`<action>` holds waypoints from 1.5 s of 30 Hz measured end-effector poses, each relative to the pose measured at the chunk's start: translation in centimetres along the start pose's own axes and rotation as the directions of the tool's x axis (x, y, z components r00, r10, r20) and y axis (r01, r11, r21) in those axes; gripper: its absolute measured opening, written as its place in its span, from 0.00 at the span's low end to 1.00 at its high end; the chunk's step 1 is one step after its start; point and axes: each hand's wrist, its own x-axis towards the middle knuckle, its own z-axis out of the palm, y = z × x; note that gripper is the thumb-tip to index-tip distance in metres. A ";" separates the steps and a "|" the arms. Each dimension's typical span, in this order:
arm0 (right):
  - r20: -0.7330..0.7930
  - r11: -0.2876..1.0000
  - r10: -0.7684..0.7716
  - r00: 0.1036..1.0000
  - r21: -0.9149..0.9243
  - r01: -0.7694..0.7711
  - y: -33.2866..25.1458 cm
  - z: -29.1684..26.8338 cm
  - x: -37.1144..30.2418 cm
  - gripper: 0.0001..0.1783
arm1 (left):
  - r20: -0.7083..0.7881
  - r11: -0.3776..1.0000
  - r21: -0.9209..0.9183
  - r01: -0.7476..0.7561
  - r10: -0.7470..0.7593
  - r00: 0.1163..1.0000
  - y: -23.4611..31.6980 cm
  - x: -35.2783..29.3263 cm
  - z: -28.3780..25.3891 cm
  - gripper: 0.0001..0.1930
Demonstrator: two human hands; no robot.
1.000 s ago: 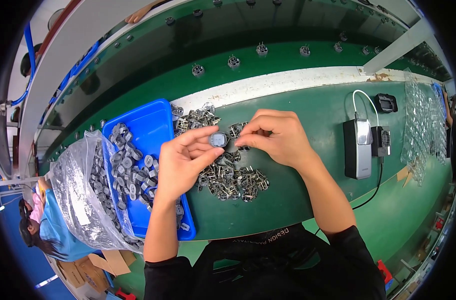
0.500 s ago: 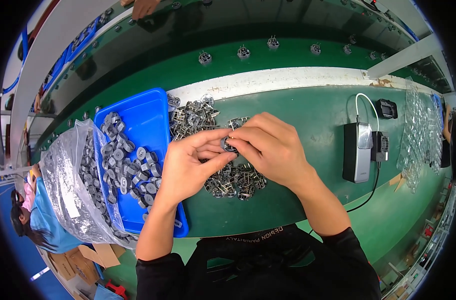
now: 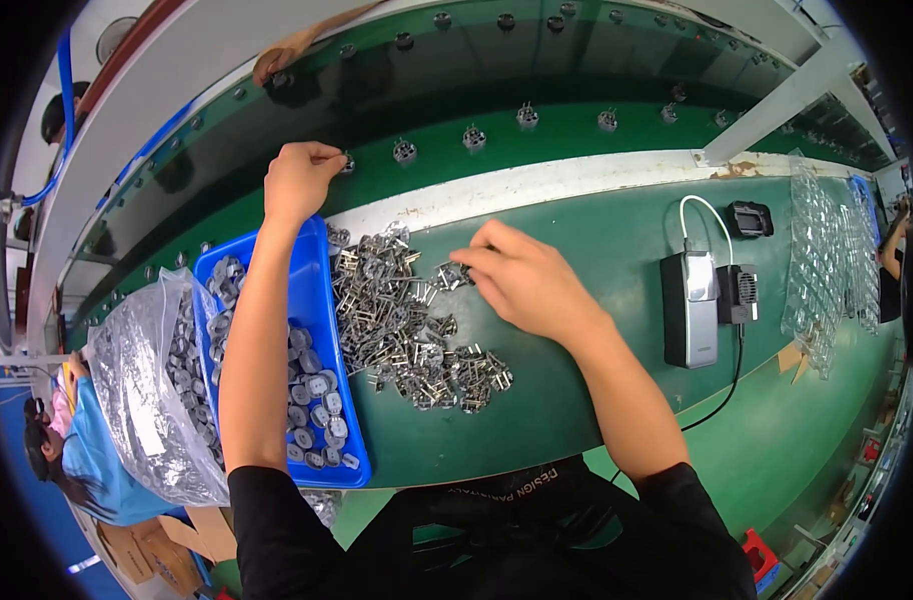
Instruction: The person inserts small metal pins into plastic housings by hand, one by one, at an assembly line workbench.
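Silvery pronged parts heaped; rounded grey pieces in blue tray.

On the table, a heap of parts lies in the middle, just right of a tray holding caps. A bag lies left of the tray. At right stands a device, an adapter beside it. On the far side, assemblies sit along a belt.

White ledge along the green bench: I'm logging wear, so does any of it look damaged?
Yes: by the foot of the white post, a ragged brown patch mars the white ledge, perhaps chipped paint or rust.
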 end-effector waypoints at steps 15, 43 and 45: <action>-0.212 0.991 -0.103 0.972 -0.110 0.081 -0.2 -0.7 0.7 0.19 | 0.264 0.967 0.234 -0.104 0.039 0.964 0.0 -12.0 -9.3 0.11; -0.025 0.944 0.061 0.998 0.325 -0.049 -3.2 0.5 0.2 0.05 | 0.392 0.349 -0.862 0.366 0.003 0.920 1.8 -16.2 -5.3 0.14; -0.006 0.862 0.122 0.993 0.497 -0.103 -3.4 0.8 0.2 0.05 | 0.524 0.164 -0.846 0.508 0.078 0.848 2.5 -16.2 -4.1 0.18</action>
